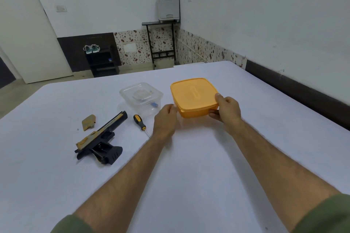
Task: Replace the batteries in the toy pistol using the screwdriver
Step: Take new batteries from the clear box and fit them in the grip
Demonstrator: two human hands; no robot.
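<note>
My left hand and right hand grip the closed orange container above the bed, toy pistol and screwdriver lying leftward; a lid popping abruptly could scatter contents.

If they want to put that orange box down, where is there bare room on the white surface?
Both hands, left hand and right hand, grip the orange box. The white surface is bare between the forearms and to the right of the box. It is crowded on the left: clear tub, screwdriver, toy pistol and a small tan cover piece lie close together.
</note>
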